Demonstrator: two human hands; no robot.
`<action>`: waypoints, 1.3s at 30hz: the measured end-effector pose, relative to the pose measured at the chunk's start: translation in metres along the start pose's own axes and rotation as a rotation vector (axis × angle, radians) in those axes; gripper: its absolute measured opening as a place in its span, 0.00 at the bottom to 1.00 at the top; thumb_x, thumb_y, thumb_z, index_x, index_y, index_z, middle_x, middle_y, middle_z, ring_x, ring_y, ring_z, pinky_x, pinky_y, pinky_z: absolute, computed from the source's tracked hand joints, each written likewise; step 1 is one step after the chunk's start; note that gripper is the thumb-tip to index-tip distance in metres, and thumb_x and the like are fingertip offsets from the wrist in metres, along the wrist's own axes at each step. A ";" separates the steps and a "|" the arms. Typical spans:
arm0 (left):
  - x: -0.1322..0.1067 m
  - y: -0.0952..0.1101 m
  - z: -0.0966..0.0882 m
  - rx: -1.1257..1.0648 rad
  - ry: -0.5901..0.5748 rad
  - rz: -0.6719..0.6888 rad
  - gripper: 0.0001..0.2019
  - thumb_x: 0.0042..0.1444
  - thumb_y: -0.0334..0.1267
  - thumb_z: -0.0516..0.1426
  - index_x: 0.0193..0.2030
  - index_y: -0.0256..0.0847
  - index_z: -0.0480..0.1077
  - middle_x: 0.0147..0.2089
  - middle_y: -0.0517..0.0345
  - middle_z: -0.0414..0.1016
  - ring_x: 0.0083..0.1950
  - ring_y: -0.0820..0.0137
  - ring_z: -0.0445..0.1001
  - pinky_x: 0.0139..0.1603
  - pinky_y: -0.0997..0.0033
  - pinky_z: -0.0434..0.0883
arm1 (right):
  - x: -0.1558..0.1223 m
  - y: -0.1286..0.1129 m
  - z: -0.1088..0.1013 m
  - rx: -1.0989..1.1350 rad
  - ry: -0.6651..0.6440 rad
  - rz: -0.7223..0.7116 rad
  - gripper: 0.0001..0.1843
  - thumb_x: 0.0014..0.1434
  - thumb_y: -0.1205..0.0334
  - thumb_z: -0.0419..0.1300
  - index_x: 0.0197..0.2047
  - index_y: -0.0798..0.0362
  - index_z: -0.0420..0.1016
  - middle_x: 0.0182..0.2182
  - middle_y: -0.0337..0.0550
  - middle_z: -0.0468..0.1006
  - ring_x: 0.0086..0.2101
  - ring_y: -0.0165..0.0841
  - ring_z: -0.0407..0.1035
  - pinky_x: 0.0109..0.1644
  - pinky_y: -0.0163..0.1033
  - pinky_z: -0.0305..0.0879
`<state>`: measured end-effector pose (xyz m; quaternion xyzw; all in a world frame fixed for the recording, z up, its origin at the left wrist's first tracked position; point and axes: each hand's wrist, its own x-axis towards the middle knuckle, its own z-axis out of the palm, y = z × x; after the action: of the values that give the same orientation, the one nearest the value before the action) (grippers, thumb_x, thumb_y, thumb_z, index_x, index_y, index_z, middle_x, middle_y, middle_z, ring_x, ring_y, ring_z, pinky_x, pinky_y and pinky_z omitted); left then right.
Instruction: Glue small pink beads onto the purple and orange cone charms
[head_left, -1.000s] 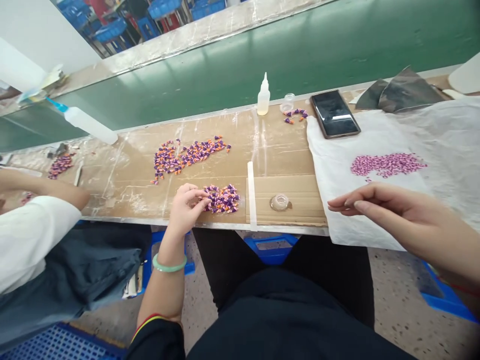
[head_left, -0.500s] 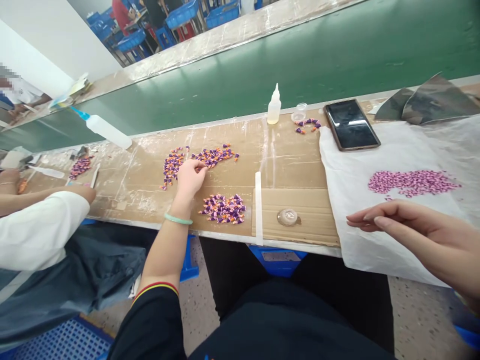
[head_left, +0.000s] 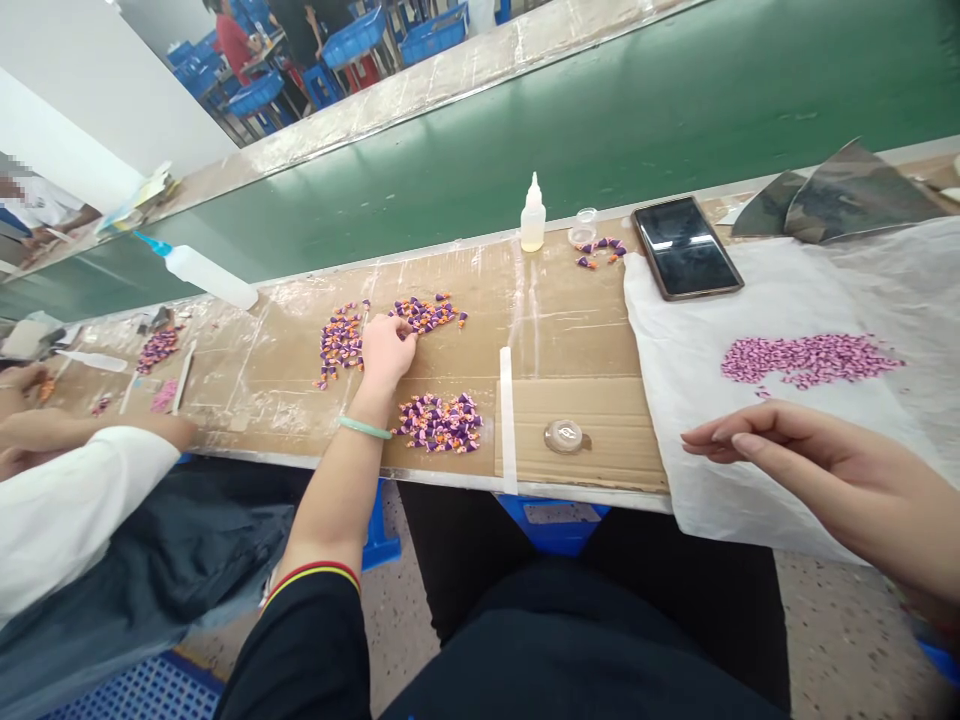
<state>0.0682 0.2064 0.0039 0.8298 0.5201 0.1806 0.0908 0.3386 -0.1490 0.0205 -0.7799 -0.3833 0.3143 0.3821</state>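
Note:
My left hand (head_left: 385, 347) reaches across the cardboard-covered bench (head_left: 570, 320) and rests on the far spread of small purple and orange pieces (head_left: 341, 335), its fingers curled down among them. A denser heap of the same pieces (head_left: 441, 421) lies just in front of that wrist, near the bench edge. My right hand (head_left: 780, 452) hovers over the front of a white sheet (head_left: 705, 350), fingers stretched out and close together, holding nothing I can see. A heap of pink pieces (head_left: 810, 357) lies on the sheet beyond it.
A small glue bottle (head_left: 532, 216), a clear cup (head_left: 584, 226), a few loose pieces (head_left: 598, 250) and a phone (head_left: 685, 260) stand at the back. A round clear lid (head_left: 565, 436) and white strip (head_left: 507, 410) lie near the front. Another person's arm (head_left: 82, 480) works at the left.
My left hand left the near heap and moved forward onto the far spread of pieces. My right hand stayed over the white sheet.

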 end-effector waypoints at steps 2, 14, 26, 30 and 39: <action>-0.001 0.003 -0.003 -0.021 0.013 0.005 0.06 0.49 0.29 0.60 0.24 0.41 0.70 0.35 0.50 0.75 0.44 0.58 0.73 0.55 0.57 0.68 | -0.001 -0.003 -0.001 -0.012 0.011 -0.008 0.27 0.53 0.31 0.57 0.34 0.45 0.81 0.39 0.47 0.84 0.40 0.49 0.79 0.43 0.57 0.77; -0.069 0.039 -0.058 -0.720 -0.127 -0.172 0.10 0.43 0.46 0.70 0.32 0.49 0.79 0.26 0.70 0.77 0.27 0.73 0.69 0.27 0.75 0.68 | 0.025 0.014 -0.043 -0.343 0.244 -0.341 0.07 0.59 0.59 0.56 0.32 0.50 0.74 0.33 0.45 0.77 0.36 0.38 0.71 0.39 0.45 0.68; -0.151 0.070 -0.054 -1.070 -0.562 -0.131 0.06 0.49 0.47 0.69 0.29 0.50 0.81 0.27 0.55 0.75 0.18 0.73 0.65 0.14 0.74 0.64 | 0.041 0.046 -0.041 -0.485 0.216 -0.350 0.04 0.56 0.67 0.58 0.29 0.52 0.70 0.31 0.46 0.75 0.38 0.40 0.68 0.45 0.46 0.63; -0.165 0.067 -0.046 -1.135 -0.678 -0.104 0.04 0.52 0.43 0.67 0.32 0.48 0.82 0.29 0.52 0.76 0.19 0.73 0.66 0.15 0.74 0.66 | 0.043 0.046 -0.040 -0.484 0.208 -0.340 0.05 0.56 0.68 0.58 0.29 0.52 0.70 0.30 0.44 0.76 0.37 0.39 0.69 0.45 0.46 0.63; -0.182 0.079 -0.034 -1.238 -0.762 -0.116 0.06 0.56 0.43 0.66 0.33 0.45 0.81 0.27 0.53 0.74 0.21 0.74 0.68 0.18 0.78 0.66 | 0.050 0.043 -0.040 -0.599 0.164 -0.380 0.05 0.56 0.68 0.57 0.28 0.51 0.69 0.30 0.46 0.76 0.37 0.41 0.67 0.47 0.48 0.63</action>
<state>0.0486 0.0071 0.0243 0.6029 0.2981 0.1352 0.7276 0.4107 -0.1387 -0.0049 -0.7949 -0.5644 0.0479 0.2177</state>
